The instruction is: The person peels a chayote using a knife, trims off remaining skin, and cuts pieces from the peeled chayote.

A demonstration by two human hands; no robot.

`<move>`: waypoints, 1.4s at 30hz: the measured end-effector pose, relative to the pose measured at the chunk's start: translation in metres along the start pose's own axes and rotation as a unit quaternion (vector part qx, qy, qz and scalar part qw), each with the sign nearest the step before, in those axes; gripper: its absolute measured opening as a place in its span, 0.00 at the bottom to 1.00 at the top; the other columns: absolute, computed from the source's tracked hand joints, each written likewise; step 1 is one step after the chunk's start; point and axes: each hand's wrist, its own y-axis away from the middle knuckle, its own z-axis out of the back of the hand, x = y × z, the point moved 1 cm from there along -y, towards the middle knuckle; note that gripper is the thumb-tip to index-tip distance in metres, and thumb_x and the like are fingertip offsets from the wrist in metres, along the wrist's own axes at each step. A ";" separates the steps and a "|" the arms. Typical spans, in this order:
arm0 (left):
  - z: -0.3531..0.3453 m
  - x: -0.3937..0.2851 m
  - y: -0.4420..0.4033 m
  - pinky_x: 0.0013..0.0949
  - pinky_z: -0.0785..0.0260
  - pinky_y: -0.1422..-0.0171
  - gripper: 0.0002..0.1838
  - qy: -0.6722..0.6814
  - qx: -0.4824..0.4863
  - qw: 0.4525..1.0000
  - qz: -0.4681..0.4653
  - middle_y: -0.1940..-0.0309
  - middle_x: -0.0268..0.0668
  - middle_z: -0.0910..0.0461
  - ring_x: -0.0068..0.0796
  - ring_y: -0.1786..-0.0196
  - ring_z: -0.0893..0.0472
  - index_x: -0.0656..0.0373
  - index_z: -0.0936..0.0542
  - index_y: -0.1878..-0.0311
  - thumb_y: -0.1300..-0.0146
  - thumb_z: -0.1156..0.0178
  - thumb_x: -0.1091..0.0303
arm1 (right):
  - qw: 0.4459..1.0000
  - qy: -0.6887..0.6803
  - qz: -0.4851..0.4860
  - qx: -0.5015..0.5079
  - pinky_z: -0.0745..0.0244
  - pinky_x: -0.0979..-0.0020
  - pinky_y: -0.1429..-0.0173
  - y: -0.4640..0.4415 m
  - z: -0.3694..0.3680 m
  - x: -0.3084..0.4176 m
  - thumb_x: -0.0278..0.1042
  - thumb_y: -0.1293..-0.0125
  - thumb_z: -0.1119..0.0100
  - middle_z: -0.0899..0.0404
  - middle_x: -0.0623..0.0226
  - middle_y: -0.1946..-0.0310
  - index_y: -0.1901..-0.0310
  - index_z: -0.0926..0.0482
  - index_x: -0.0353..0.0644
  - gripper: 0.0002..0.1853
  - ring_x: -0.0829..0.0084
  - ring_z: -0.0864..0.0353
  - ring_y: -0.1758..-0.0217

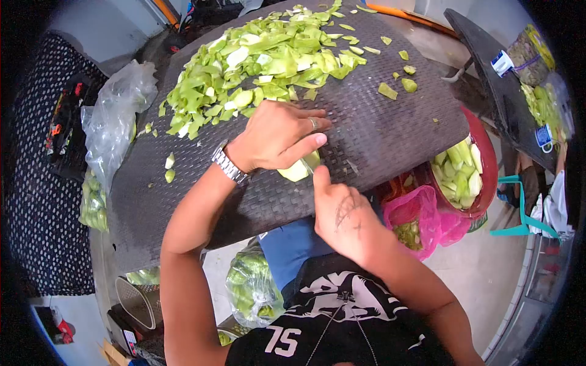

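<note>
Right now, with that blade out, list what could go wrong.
The blade in the right hand is very close to the left hand; a slip on the pale green piece might nick it.
The piece is towards the near edge of the table, so it could drop off if the grip loosens.

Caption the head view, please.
Left hand and right hand at a pale vegetable, green peelings heaped beyond on the woven tabletop.
</note>
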 end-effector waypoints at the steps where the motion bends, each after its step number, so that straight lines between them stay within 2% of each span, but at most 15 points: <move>1: 0.002 0.000 0.005 0.46 0.21 0.48 0.26 -0.004 0.002 1.000 0.015 0.44 0.51 0.13 0.51 0.52 0.12 0.58 0.14 0.44 0.26 0.51 0.48 | 1.000 0.012 0.017 0.011 0.16 0.42 0.52 -0.006 0.007 -0.006 0.26 0.31 0.50 0.15 0.38 0.69 0.46 0.32 0.32 0.13 0.38 0.12 0.61; 5: 0.020 -0.018 0.011 0.45 0.21 0.51 0.31 -0.062 0.110 0.982 0.139 0.52 0.48 0.11 0.51 0.54 0.12 0.57 0.13 0.46 0.31 0.41 0.38 | 0.995 0.057 0.081 -0.019 0.19 0.39 0.55 -0.028 0.030 -0.043 0.34 0.25 0.48 0.15 0.41 0.71 0.47 0.27 0.44 0.09 0.37 0.13 0.62; 6: 0.023 -0.021 0.017 0.42 0.21 0.45 0.30 -0.047 0.039 0.990 0.126 0.52 0.47 0.12 0.50 0.52 0.12 0.58 0.15 0.42 0.38 0.30 0.43 | 0.990 0.075 0.109 -0.039 0.21 0.41 0.57 -0.034 0.038 -0.050 0.34 0.24 0.47 0.17 0.43 0.72 0.48 0.27 0.43 0.08 0.38 0.14 0.63; 9: 0.042 -0.030 0.036 0.41 0.24 0.36 0.32 -0.063 -0.308 0.947 0.070 0.45 0.46 0.14 0.42 0.43 0.14 0.61 0.19 0.36 0.42 0.23 0.56 | 0.979 0.085 0.169 -0.073 0.26 0.44 0.62 -0.048 0.052 -0.059 0.36 0.24 0.43 0.20 0.47 0.74 0.51 0.25 0.42 0.08 0.39 0.18 0.66; 11: 0.046 -0.023 0.071 0.42 0.26 0.33 0.35 0.082 -0.400 0.876 0.259 0.42 0.47 0.16 0.41 0.38 0.17 0.61 0.20 0.36 0.46 0.20 0.62 | 0.982 0.050 0.167 -0.073 0.27 0.45 0.61 -0.052 0.058 -0.061 0.38 0.23 0.42 0.20 0.47 0.74 0.52 0.22 0.42 0.09 0.40 0.18 0.64; 15: 0.007 0.005 0.122 0.42 0.31 0.26 0.44 0.199 -0.227 0.882 0.361 0.38 0.50 0.18 0.42 0.34 0.20 0.65 0.24 0.33 0.53 0.16 0.60 | 0.985 -0.011 0.170 -0.036 0.25 0.44 0.55 -0.069 0.059 -0.076 0.43 0.24 0.43 0.17 0.43 0.67 0.53 0.21 0.42 0.12 0.36 0.19 0.58; 18: -0.015 0.002 0.109 0.41 0.30 0.26 0.50 0.125 -0.140 0.931 0.313 0.40 0.53 0.18 0.45 0.35 0.19 0.69 0.23 0.36 0.63 0.12 0.57 | 0.988 -0.067 0.126 0.049 0.26 0.47 0.56 -0.075 0.067 -0.067 0.43 0.24 0.43 0.17 0.45 0.67 0.53 0.20 0.41 0.13 0.37 0.19 0.58; 21: 0.001 -0.014 0.087 0.40 0.27 0.30 0.50 0.176 -0.088 0.903 0.383 0.44 0.52 0.16 0.43 0.38 0.16 0.69 0.23 0.40 0.66 0.10 0.55 | 0.985 -0.078 0.125 0.089 0.25 0.51 0.59 -0.080 0.066 -0.068 0.42 0.23 0.44 0.17 0.46 0.69 0.54 0.20 0.38 0.13 0.42 0.17 0.63; 22: -0.012 -0.007 0.091 0.39 0.23 0.36 0.49 0.208 -0.141 0.903 0.348 0.51 0.49 0.13 0.41 0.45 0.13 0.68 0.22 0.44 0.69 0.09 0.54 | 0.984 -0.086 0.122 0.098 0.25 0.52 0.60 -0.082 0.069 -0.068 0.42 0.23 0.44 0.18 0.47 0.71 0.55 0.21 0.37 0.14 0.45 0.16 0.65; 27: -0.037 -0.011 0.093 0.36 0.22 0.39 0.44 0.269 -0.206 0.869 0.360 0.52 0.44 0.12 0.34 0.48 0.12 0.66 0.19 0.44 0.64 0.10 0.54 | 0.974 -0.163 0.119 0.103 0.25 0.57 0.64 -0.082 0.069 -0.070 0.41 0.22 0.44 0.22 0.51 0.78 0.58 0.24 0.34 0.15 0.58 0.16 0.74; 30: -0.053 -0.030 0.072 0.34 0.22 0.39 0.41 0.372 -0.257 0.818 0.355 0.49 0.40 0.12 0.28 0.47 0.13 0.65 0.18 0.44 0.60 0.10 0.56 | 0.967 -0.229 0.092 0.061 0.25 0.57 0.65 -0.087 0.076 -0.040 0.40 0.20 0.45 0.22 0.53 0.79 0.57 0.24 0.35 0.14 0.58 0.16 0.74; 33: -0.051 -0.032 0.069 0.33 0.22 0.39 0.40 0.348 -0.288 0.809 0.375 0.50 0.40 0.12 0.28 0.48 0.13 0.65 0.18 0.44 0.60 0.11 0.57 | 0.969 -0.190 0.157 0.026 0.26 0.57 0.65 -0.097 0.079 -0.035 0.39 0.20 0.46 0.22 0.54 0.79 0.57 0.24 0.36 0.13 0.59 0.17 0.74; 34: -0.055 -0.026 0.069 0.33 0.22 0.39 0.39 0.340 -0.278 0.812 0.384 0.51 0.39 0.12 0.27 0.47 0.13 0.64 0.17 0.45 0.60 0.11 0.58 | 0.973 -0.168 0.158 0.027 0.26 0.54 0.64 -0.101 0.078 -0.038 0.39 0.20 0.45 0.21 0.49 0.77 0.57 0.24 0.36 0.13 0.52 0.15 0.71; 37: -0.053 -0.029 0.062 0.38 0.22 0.39 0.38 0.351 -0.303 0.798 0.384 0.52 0.41 0.12 0.34 0.48 0.13 0.64 0.17 0.46 0.60 0.11 0.57 | 0.971 -0.110 0.210 -0.033 0.26 0.51 0.62 -0.100 0.074 -0.031 0.39 0.20 0.45 0.20 0.45 0.73 0.56 0.23 0.36 0.13 0.43 0.15 0.66; 42: -0.039 -0.044 0.073 0.47 0.27 0.35 0.43 0.100 -0.275 0.861 0.416 0.49 0.47 0.15 0.48 0.46 0.17 0.63 0.18 0.44 0.64 0.11 0.51 | 0.972 -0.052 0.227 -0.036 0.26 0.46 0.60 -0.099 0.087 -0.024 0.40 0.21 0.44 0.19 0.44 0.70 0.56 0.22 0.37 0.12 0.41 0.16 0.62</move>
